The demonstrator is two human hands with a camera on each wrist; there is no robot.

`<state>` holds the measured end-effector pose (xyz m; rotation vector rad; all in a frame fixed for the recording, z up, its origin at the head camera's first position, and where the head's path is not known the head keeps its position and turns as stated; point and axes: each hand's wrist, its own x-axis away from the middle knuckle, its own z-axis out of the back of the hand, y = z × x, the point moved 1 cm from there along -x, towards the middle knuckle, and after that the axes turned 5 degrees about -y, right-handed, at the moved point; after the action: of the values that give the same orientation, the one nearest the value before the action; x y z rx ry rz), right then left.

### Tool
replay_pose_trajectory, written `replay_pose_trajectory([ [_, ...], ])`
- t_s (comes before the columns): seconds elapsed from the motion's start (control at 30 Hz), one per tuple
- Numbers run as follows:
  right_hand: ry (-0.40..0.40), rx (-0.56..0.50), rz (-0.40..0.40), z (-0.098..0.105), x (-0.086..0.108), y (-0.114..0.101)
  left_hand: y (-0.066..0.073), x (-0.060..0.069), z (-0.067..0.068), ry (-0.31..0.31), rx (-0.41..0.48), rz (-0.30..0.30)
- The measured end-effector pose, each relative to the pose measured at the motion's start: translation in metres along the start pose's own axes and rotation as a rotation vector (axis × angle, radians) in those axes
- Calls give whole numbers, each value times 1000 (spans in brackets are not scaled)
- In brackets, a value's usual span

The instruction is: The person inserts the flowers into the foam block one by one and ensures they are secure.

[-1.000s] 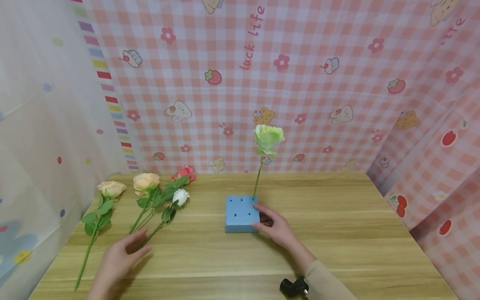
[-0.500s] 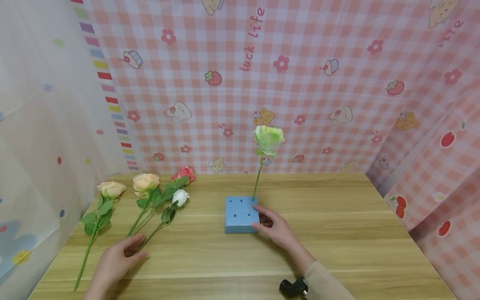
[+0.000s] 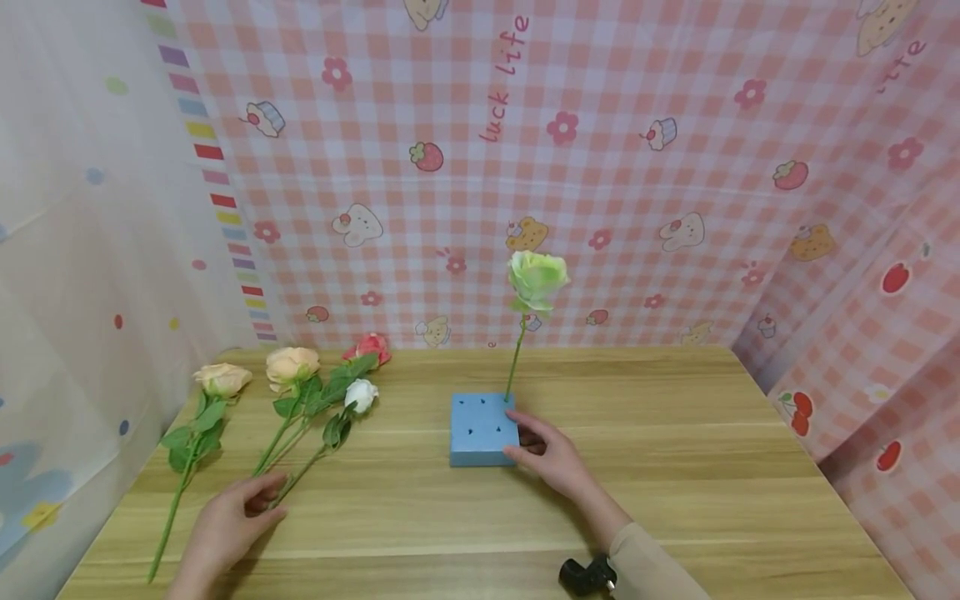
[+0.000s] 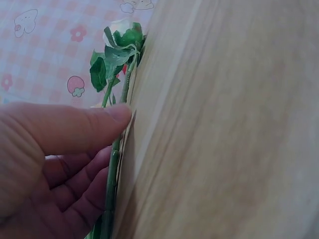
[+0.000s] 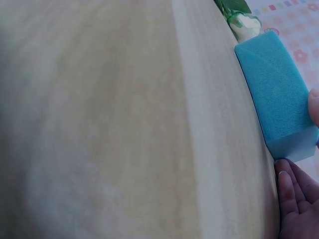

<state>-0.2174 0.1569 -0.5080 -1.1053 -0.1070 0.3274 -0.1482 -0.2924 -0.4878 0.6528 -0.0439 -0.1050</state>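
The left hand (image 3: 227,527) is low at the left, thumb and fingers closed around the lower stem of the white rose (image 3: 362,395). In the left wrist view the thumb of that hand (image 4: 65,144) lies across the green stem (image 4: 112,174), other fingers curled beside it. A blue foam block (image 3: 483,450) with several small holes on top stands mid-table. The right hand (image 3: 555,457) grips its right side, thumb near the front corner; the right wrist view shows the block (image 5: 274,89) by the fingers. A pale green rose (image 3: 537,281) stands upright in the block's back right corner.
Two peach roses (image 3: 223,379) (image 3: 292,367) and a red rose (image 3: 372,347) lie at the left of the wooden table (image 3: 712,467). A black object (image 3: 587,575) is near the front edge by the right sleeve. Patterned cloth (image 3: 465,192) hangs behind.
My left hand has moved slightly down and left, and its thumb and fingers have closed onto the white rose's stem. The right hand stays on the block.
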Motion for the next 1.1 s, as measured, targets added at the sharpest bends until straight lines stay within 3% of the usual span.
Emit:
replay_pose_trajectory([
  [0.17,-4,-6,-4,2,4,-12,-1,0,0,-1,14,-2],
  [0.27,-8,1,-5,3,4,-11,0,-1,-1,-9,34,13],
  [0.33,-3,3,-2,2,1,1,0,0,-1,-5,42,26],
  [0.63,1,4,8,1,1,0,1,-1,0,-14,26,48],
  [0.97,-22,-2,11,6,13,-41,0,0,-1,-8,-18,23],
  [1.1,-26,1,4,7,15,-47,-1,0,-1,-8,-7,15],
])
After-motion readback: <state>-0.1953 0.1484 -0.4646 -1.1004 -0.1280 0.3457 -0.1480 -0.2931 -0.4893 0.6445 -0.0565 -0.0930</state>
